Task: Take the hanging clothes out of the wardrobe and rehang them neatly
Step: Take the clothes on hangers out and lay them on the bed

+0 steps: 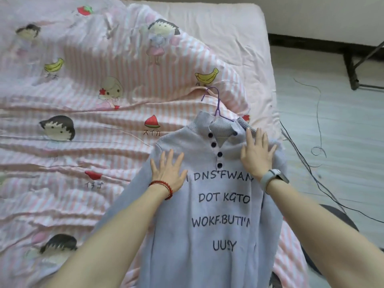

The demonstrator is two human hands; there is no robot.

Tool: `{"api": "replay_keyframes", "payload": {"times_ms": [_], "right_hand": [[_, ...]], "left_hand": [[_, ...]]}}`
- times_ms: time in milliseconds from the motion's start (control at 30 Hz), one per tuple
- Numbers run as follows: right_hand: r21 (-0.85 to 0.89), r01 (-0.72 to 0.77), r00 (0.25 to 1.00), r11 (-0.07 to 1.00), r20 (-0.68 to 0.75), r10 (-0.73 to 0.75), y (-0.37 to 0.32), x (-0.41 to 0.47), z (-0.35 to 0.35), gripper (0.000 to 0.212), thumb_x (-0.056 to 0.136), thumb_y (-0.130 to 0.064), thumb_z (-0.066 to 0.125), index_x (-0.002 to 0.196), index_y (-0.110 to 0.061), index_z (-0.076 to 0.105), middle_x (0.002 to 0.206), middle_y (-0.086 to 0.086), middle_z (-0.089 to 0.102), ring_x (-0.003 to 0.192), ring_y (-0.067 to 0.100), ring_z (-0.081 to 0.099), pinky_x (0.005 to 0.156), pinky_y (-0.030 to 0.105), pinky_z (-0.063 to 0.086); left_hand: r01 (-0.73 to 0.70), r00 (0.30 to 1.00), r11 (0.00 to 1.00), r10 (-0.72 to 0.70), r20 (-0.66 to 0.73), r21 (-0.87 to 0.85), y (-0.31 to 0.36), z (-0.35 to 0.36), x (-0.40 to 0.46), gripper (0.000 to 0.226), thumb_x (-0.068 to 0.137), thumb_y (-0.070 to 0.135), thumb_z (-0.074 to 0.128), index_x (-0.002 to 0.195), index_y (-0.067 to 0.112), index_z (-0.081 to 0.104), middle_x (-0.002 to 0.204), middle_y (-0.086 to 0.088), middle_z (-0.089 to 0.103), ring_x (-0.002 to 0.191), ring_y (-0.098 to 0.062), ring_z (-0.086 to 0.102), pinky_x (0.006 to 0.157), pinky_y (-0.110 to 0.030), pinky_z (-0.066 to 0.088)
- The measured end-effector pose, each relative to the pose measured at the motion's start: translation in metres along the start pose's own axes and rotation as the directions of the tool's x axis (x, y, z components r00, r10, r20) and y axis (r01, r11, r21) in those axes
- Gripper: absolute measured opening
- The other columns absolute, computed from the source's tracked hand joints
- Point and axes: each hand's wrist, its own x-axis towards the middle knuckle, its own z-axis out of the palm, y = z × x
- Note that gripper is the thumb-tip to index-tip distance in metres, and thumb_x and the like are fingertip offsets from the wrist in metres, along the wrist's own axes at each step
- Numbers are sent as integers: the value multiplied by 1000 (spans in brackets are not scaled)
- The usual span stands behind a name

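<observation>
We see one pale lilac sweater lying face up on the bed, over a pink striped quilt, with one purple hanger in its collar. Our left hand and right hand press flat on its shoulders, fingers straight.

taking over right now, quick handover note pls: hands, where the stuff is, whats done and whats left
Left hand: open, flat on the sweater's left chest.
Right hand: open, flat on its right shoulder, near the collar.
The lilac knit sweater lies face up on the striped cartoon quilt, on the bed's right side.
The purple hanger is inside the neck, hook sticking out past the collar.
Done: sweater out of the wardrobe, on the hanger, spread out.
Left: finish smoothing, then probably lift by the hook and rehang. Wardrobe not in view.
</observation>
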Motion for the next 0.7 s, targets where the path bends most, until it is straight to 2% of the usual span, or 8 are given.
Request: {"api": "replay_keyframes", "payload": {"times_ms": [100,167,267,333,433,500,600,700], "right_hand": [[8,83,997,997,7,-83,-29,-33,-7,53,96,-28,29,146,-21,11,156,8,1,143,27,-3,110,58,1],[49,159,987,986,19,-160,-62,-60,-13,51,97,-28,28,145,-19,15,155,6,6,143,24,-2,111,55,1],[80,312,950,947,6,-313,-123,-103,-22,46,97,-23,30,142,-16,27,152,5,22,142,22,9,113,53,6],[85,452,892,888,-24,-452,-171,-130,-30,41,96,-20,32,136,-15,36,145,4,36,137,21,24,112,51,16],[93,666,746,740,-97,-659,-255,-184,-45,35,94,-18,36,127,-14,48,132,3,51,127,22,38,107,43,23],[100,797,605,596,-128,-786,-313,-235,-51,34,94,-18,38,124,-14,52,128,3,55,125,23,41,105,42,23],[113,922,385,371,-144,-912,-389,-331,-50,34,94,-19,39,125,-15,52,130,2,54,128,22,39,109,44,23],[168,976,164,140,-135,-977,-446,-441,-38,34,93,-17,41,125,-13,53,130,2,54,130,22,38,110,46,22]], "left_hand": [[-16,987,999,9,-160,-40,-16,-21,-21,54,95,36,34,145,28,15,156,-3,2,143,-21,-3,112,-51,-2],[-18,964,999,7,-265,-39,-34,-40,-46,53,95,32,37,144,27,20,155,0,11,142,-18,5,113,-49,1],[41,918,997,-65,-391,-69,-77,-67,-101,49,93,27,39,141,24,29,150,0,25,139,-15,19,112,-44,7],[108,874,989,-145,-464,-105,-114,-80,-150,44,93,26,39,137,24,36,145,2,34,135,-14,27,111,-42,14],[219,791,960,-279,-545,-174,-177,-91,-240,41,92,23,42,133,21,44,139,1,42,129,-16,35,109,-39,19],[282,698,928,-372,-612,-244,-219,-96,-309,38,90,18,48,127,14,53,132,-4,51,125,-21,42,106,-42,25],[370,500,853,-516,-696,-368,-271,-96,-425,31,83,10,60,113,7,63,116,-11,63,110,-29,56,97,-47,39],[468,289,776,-586,-757,-422,-304,-71,-551,24,75,6,62,98,3,69,99,-14,68,94,-31,64,82,-47,49]]}}
